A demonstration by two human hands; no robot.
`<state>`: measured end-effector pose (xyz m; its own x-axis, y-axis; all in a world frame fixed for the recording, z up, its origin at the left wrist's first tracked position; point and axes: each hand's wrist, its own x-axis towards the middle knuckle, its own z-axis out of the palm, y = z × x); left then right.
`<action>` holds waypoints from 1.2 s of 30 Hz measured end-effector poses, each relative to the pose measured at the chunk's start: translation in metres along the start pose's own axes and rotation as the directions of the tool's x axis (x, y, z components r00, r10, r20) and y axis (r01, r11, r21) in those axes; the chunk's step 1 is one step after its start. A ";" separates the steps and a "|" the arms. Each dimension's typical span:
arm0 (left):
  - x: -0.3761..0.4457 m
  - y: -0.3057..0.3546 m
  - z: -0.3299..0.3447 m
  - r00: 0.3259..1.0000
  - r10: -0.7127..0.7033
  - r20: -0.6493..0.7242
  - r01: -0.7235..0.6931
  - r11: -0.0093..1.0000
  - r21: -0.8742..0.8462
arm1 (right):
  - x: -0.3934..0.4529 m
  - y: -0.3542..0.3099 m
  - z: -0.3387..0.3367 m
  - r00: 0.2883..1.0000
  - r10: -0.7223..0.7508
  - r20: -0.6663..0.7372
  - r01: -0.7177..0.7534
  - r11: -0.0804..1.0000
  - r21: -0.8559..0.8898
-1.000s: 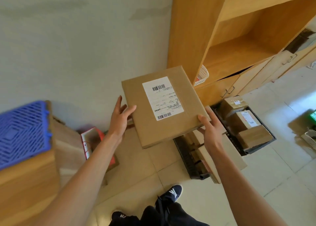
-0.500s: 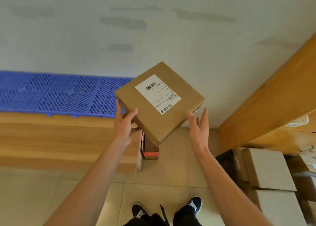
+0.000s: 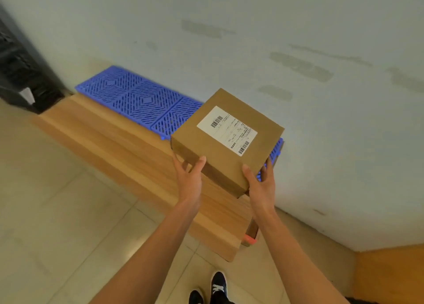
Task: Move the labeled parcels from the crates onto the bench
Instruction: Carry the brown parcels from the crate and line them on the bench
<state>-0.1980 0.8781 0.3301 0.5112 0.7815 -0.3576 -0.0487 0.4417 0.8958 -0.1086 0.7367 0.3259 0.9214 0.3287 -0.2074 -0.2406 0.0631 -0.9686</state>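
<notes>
From the head camera, a long wooden worktop (image 3: 128,140) runs along a pale wall (image 3: 252,39), with blue lattice mats (image 3: 137,99) laid along its back edge. A dark slatted object (image 3: 20,74) stands at the far left end, too blurred to tell whether it is a crate. Just off the worktop's right end, a small box with an orange-red edge (image 3: 251,238) sits on the tiled floor (image 3: 46,211), and dark shoes (image 3: 218,285) show at the bottom. The parcel (image 3: 227,140) is a flat, squarish brown cardboard box, turned corner-on, with a white label (image 3: 227,130) carrying two barcodes on its upper face. It is held in the air over the right end of the worktop, covering part of the mats. The left hand (image 3: 189,177) grips its near-left side, thumb on the side face. The right hand (image 3: 260,184) grasps the near-right corner, thumb against the side and fingers underneath.
</notes>
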 end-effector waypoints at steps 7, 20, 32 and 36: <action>0.052 0.054 -0.102 0.966 0.068 -0.251 -0.048 0.995 0.085 | 0.049 0.003 0.052 0.955 0.019 0.296 0.014 0.994 -0.108; 0.110 0.142 -0.320 0.965 -0.047 -0.257 0.075 0.992 0.102 | 0.062 0.035 0.284 0.689 0.010 0.724 0.255 0.933 -0.255; 0.210 0.207 -0.427 0.914 -0.056 -0.401 -0.022 0.982 -0.189 | 0.004 0.068 0.499 0.861 -0.062 0.505 0.339 0.809 -0.479; 0.245 0.220 -0.415 0.914 -0.014 -0.404 -0.078 0.975 -0.209 | -0.013 0.074 0.552 0.842 0.064 0.535 0.125 0.942 -0.310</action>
<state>-0.4401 1.3496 0.3300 0.1212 0.8868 -0.4460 -0.2665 0.4619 0.8460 -0.3069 1.2570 0.3330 0.5974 0.7851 -0.1636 -0.0170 -0.1916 -0.9813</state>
